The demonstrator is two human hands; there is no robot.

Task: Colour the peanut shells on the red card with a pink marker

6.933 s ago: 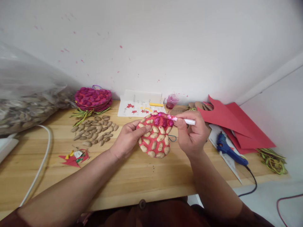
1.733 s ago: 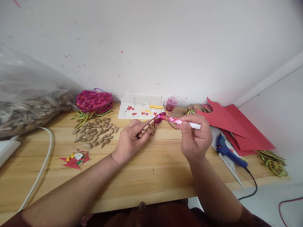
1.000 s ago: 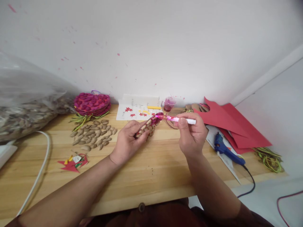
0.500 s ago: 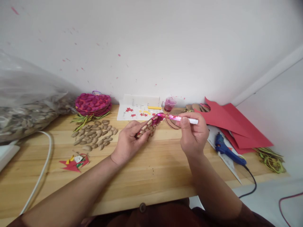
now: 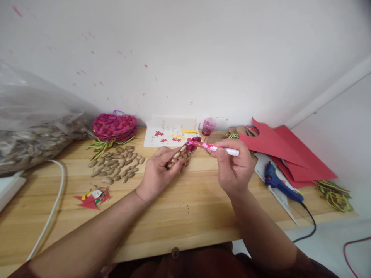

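Note:
My left hand [image 5: 158,170] is closed around the lower left edge of a peanut-covered disc [image 5: 181,156], held tilted above the table. Its far edge is painted magenta, while the nearer peanuts are still their natural tan. In my right hand [image 5: 234,164] a paintbrush [image 5: 213,147] with a white handle end and a magenta-stained shaft is pinched between thumb and fingers. The brush tip touches the peanuts near the painted edge. Behind the brush stands a clear plastic cup [image 5: 209,126] with dark magenta liquid at its bottom.
Loose peanuts [image 5: 116,164] lie left of my left hand, before a stack of magenta discs [image 5: 114,125]. A bag of peanuts [image 5: 34,135] fills the far left. On the right are red sheets [image 5: 290,150], a blue glue gun [image 5: 281,185] and green-yellow strands [image 5: 333,197].
The brush tip has moved left and slightly down along the disc, from its far edge onto nearer peanuts. My right hand has shifted slightly left; my left hand has stayed nearly in place.

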